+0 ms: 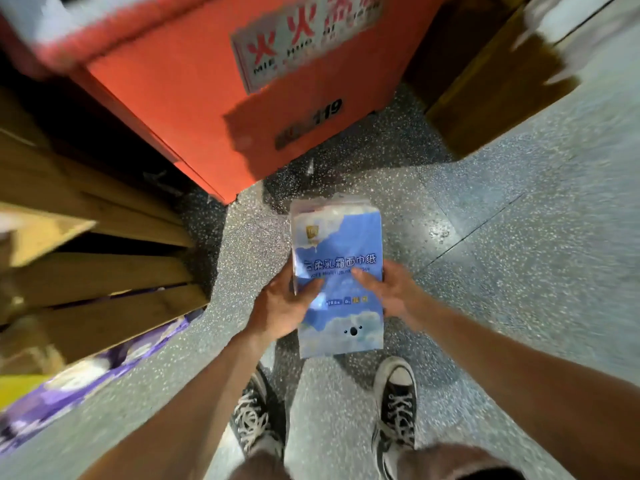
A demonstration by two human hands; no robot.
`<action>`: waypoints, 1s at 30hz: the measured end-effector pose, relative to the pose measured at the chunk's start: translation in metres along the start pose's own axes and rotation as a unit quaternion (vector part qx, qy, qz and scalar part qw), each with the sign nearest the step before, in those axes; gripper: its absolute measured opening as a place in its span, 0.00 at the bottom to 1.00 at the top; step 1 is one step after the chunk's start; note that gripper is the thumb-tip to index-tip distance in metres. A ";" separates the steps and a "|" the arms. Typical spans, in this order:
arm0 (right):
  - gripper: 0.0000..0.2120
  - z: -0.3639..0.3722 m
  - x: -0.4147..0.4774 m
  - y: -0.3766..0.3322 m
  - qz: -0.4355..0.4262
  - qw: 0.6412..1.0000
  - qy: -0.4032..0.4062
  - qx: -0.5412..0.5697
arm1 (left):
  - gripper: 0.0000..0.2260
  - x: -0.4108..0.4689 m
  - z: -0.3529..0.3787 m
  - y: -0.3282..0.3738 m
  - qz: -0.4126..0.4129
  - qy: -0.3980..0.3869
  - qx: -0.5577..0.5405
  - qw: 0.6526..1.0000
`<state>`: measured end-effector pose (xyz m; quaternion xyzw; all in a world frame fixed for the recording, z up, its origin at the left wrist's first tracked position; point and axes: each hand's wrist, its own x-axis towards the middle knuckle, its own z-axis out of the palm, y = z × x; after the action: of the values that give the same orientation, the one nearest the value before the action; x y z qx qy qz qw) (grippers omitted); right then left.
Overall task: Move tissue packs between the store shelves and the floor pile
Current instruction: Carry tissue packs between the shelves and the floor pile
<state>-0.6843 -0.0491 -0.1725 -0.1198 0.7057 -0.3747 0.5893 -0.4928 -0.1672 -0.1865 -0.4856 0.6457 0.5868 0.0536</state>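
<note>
The tissue pack (337, 244) is held over the floor (502, 271) ahead of the shoes (394, 403), its long axis running 12 to 6 o'clock. The left hand (284, 306) grips its 9 o'clock edge and the right hand (391, 292) its 3 o'clock edge — fingers (367, 278) clasping it, neither hand nearer. The shelves (104, 271) lie at 9 o'clock — probably a leftward swing next.

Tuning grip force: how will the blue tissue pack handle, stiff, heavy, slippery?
Likely light: left hand and right hand hold the blue tissue pack by its lower half. Glossy film wrap, probably slippery. Crumpled top edge suggests it squashes.
</note>
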 end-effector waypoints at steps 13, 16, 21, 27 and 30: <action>0.19 -0.021 -0.324 -0.283 -0.145 0.973 -0.046 -0.173 | 0.23 -0.312 -0.081 0.278 0.060 0.140 -0.105 0.983; 0.20 -0.026 -0.387 -0.344 -0.191 0.959 -0.058 -0.200 | 0.23 -0.377 -0.091 0.343 0.073 0.195 -0.156 0.965; 0.16 -0.015 -0.462 -0.406 -0.256 0.931 -0.112 -0.236 | 0.24 -0.469 -0.111 0.392 0.102 0.252 -0.166 0.948; 0.17 0.040 -0.543 -0.426 -0.317 0.883 -0.197 -0.283 | 0.23 -0.584 -0.120 0.391 0.093 0.395 -0.185 0.895; 0.16 0.080 -0.580 -0.417 -0.334 0.864 -0.233 -0.297 | 0.18 -0.643 -0.114 0.371 0.078 0.461 -0.213 0.858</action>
<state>-0.5641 -0.0137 0.5346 -0.6015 0.5437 -0.2825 0.5126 -0.3556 0.0434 0.5213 -0.6482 0.4920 0.4213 -0.4004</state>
